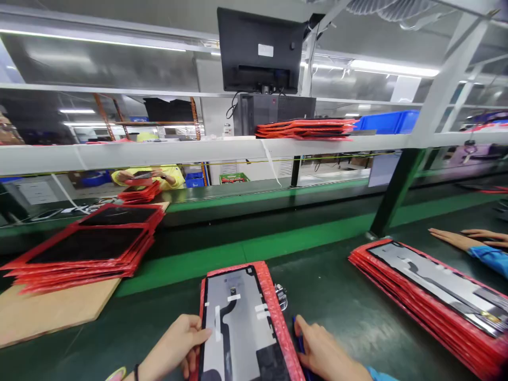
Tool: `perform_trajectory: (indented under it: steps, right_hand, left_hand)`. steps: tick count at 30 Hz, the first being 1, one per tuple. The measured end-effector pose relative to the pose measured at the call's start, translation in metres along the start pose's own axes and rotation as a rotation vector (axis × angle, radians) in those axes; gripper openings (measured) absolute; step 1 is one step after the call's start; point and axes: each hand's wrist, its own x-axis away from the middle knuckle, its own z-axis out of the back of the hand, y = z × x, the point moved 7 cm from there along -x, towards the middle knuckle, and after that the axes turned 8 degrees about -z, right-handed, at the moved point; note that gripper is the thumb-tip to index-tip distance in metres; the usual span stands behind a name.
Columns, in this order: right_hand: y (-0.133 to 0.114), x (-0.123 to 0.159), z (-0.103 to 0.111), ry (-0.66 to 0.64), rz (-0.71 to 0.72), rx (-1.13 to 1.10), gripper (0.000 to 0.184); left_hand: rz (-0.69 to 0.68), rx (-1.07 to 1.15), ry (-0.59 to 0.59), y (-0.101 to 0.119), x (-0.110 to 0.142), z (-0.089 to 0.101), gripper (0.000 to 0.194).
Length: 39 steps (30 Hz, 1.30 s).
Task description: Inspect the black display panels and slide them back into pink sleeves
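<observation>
A flat panel in a red bubble sleeve [273,317] lies face down on the green bench in front of me, its grey back with a flex cable showing. My left hand [178,346] grips the sleeve's left edge, thumb on the grey back. My right hand [325,354] rests beside the sleeve's right edge, fingers curled over a blue pen-like tool [298,338] on the bench. A small metal clip [281,296] lies just beyond it.
A stack of red-sleeved panels [87,254] sits on a cardboard sheet [51,307] at left. Another stack [432,296] lies at right, with a co-worker's hands [468,238] past it. A conveyor [278,233], a shelf rail and a monitor [260,50] stand ahead. A person in yellow works opposite.
</observation>
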Motion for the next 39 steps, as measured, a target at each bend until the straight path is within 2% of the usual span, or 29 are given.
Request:
perform_trajectory:
  steps: [2,5,7,9,11,13,15,17,19,22,24,26,29,30,32,34,36,39]
  right_hand:
    - [-0.001,-0.001,0.001,-0.011,0.038,-0.062,0.032]
    - [-0.002,-0.004,0.011,-0.061,0.077,-0.23,0.025]
    - [-0.002,-0.006,0.02,-0.126,0.089,-0.389,0.024]
    - [-0.007,-0.005,0.033,-0.189,0.123,-0.565,0.032]
    - [-0.017,-0.001,0.048,-0.239,0.192,-0.724,0.039]
    - [-0.034,0.005,0.063,-0.271,0.271,-0.839,0.037]
    - [-0.056,0.013,0.077,-0.296,0.364,-0.946,0.031]
    - [-0.084,0.023,0.089,-0.312,0.484,-1.071,0.035]
    - [-0.107,0.03,0.102,-0.201,0.562,-1.109,0.032]
    - [-0.143,0.04,0.11,-0.099,0.682,-1.032,0.05]
    - [-0.16,0.044,0.111,-0.056,0.725,-0.987,0.058]
    - [-0.17,0.047,0.113,0.091,0.735,-0.88,0.045]
    - [-0.175,0.056,0.119,0.431,0.754,-0.675,0.013]
    - [-0.175,0.06,0.121,0.537,0.76,-0.635,0.015]
    - [-0.174,0.066,0.122,0.703,0.776,-0.626,0.033]
    - [-0.175,0.07,0.121,0.782,0.801,-0.638,0.042]
    - [-0.179,0.069,0.12,0.779,0.821,-0.637,0.042]
    - [-0.186,0.065,0.12,0.749,0.805,-0.582,0.042]
  left_hand:
    - [0.021,0.011,0.032,0.004,0.004,0.003,0.052]
    - [0.037,0.056,0.066,0.018,0.013,0.006,0.043]
    - [0.006,0.144,0.084,0.03,0.019,0.004,0.03]
    - [-0.059,0.278,0.129,0.04,0.025,0.001,0.013]
    - [-0.108,0.405,0.184,0.045,0.028,-0.001,0.023]
    - [-0.133,0.48,0.24,0.046,0.03,-0.001,0.038]
    - [-0.168,0.514,0.276,0.051,0.029,0.001,0.047]
    - [-0.239,0.533,0.283,0.067,0.028,0.005,0.048]
    - [-0.311,0.534,0.307,0.087,0.029,0.011,0.046]
    - [-0.403,0.537,0.406,0.115,0.035,0.022,0.048]
    - [-0.467,0.564,0.429,0.129,0.039,0.026,0.049]
    - [-0.517,0.592,0.462,0.136,0.042,0.031,0.05]
    - [-0.54,0.61,0.525,0.139,0.045,0.035,0.051]
    - [-0.539,0.62,0.534,0.139,0.045,0.036,0.051]
    - [-0.5,0.635,0.578,0.134,0.044,0.038,0.05]
    - [-0.439,0.616,0.678,0.125,0.044,0.042,0.047]
    - [-0.392,0.577,0.768,0.117,0.046,0.047,0.043]
    - [-0.355,0.607,0.785,0.11,0.046,0.047,0.047]
